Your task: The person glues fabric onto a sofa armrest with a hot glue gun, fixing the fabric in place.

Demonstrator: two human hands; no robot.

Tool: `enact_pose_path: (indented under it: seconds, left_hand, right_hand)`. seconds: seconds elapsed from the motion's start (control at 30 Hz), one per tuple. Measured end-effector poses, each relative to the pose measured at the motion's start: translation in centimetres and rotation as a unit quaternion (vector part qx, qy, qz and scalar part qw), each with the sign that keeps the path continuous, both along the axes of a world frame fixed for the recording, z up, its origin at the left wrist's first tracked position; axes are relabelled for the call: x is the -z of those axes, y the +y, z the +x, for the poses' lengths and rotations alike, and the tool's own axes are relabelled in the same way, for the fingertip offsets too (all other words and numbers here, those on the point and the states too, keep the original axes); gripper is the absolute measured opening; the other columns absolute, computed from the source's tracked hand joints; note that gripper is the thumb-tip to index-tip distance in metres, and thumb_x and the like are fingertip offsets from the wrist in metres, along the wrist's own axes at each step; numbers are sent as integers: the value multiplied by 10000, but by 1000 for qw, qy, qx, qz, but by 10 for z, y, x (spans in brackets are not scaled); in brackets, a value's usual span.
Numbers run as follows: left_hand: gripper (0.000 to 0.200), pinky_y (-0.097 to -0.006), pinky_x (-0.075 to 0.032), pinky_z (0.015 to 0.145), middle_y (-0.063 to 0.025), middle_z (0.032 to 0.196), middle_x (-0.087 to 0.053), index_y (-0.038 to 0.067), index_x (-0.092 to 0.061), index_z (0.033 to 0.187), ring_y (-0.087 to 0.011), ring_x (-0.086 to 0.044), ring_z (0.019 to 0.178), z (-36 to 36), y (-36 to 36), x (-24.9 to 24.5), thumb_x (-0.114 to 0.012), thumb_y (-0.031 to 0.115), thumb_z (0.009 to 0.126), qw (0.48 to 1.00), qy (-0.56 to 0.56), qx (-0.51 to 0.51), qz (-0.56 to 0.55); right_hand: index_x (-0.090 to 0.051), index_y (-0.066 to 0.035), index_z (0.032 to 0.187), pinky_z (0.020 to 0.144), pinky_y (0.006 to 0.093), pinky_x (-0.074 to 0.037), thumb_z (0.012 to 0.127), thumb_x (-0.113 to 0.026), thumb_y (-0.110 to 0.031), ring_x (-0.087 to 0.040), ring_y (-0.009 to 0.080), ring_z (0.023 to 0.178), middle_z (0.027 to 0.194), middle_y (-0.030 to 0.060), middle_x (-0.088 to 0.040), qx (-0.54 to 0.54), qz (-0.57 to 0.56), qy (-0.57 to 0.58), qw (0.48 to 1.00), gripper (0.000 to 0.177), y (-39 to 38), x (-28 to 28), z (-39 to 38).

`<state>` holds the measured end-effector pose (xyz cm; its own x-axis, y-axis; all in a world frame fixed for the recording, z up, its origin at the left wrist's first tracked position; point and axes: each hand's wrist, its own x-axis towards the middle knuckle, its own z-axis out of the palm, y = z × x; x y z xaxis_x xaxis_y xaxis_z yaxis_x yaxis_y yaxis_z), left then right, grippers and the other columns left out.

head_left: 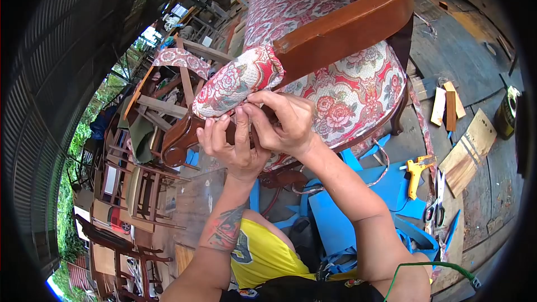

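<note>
A padded armrest (238, 81) in floral upholstery fabric sits on the sofa's wooden arm (349, 19). My left hand (238, 145) is at the pad's lower edge, its thumb and fingertips pressed to the fabric rim. Beside it, my right hand (285, 120) pinches the same edge, thumb and forefinger close to the left thumb. Between the two sets of fingertips, the fabric edge is mostly hidden. The floral sofa seat (341, 109) lies behind my right hand.
Blue foam sheets (333, 212) lie on the floor at my right. Near them are a yellow glue gun (417, 176), scissors (436, 207) and wood offcuts (470, 151). A can (506, 114) stands at the far right. Wooden chair frames (151, 190) crowd the left.
</note>
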<state>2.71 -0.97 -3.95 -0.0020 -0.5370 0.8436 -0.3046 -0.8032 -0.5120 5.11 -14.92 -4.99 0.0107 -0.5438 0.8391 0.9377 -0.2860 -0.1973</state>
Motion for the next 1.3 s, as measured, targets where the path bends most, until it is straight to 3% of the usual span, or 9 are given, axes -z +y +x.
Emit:
enact_pose_path:
  seconds: [0.33,0.6,0.8,1.3]
  left_hand:
    - [543,-559,-242,1198,-111,1318,-471,129,-682,1348,-364,-416,1326,1,1,1,-753,409,887,1000,-7,-8,3]
    - [430,-553,-250,1200,-113,1319,-486,132,-694,1339,-353,-416,1331,1,2,2,-703,274,933,1000,-3,-15,3]
    - [431,-547,-245,1205,-111,1320,-490,134,-694,1338,-349,-415,1335,2,2,2,-709,225,917,1000,-5,-7,1]
    - [438,-548,-256,1195,-107,1304,-498,128,-701,1323,-349,-433,1312,1,1,2,-735,248,903,1000,-5,-8,-3]
  right_hand:
    - [-665,-27,998,494,278,-530,795,-797,13,-696,176,561,763,84,-732,-8,15,27,999,245,1,-4,-6]
    - [-653,-3,1032,502,310,-540,803,-750,45,-703,209,569,821,115,-741,-17,-16,1,1000,253,-5,4,0]
    - [-669,-45,1029,495,323,-532,784,-771,-2,-692,222,559,773,85,-733,-7,-16,1,1000,269,-6,2,2]
    - [-658,-37,1040,474,292,-511,767,-805,20,-669,187,531,794,83,-738,0,-11,-12,1000,315,-5,0,1]
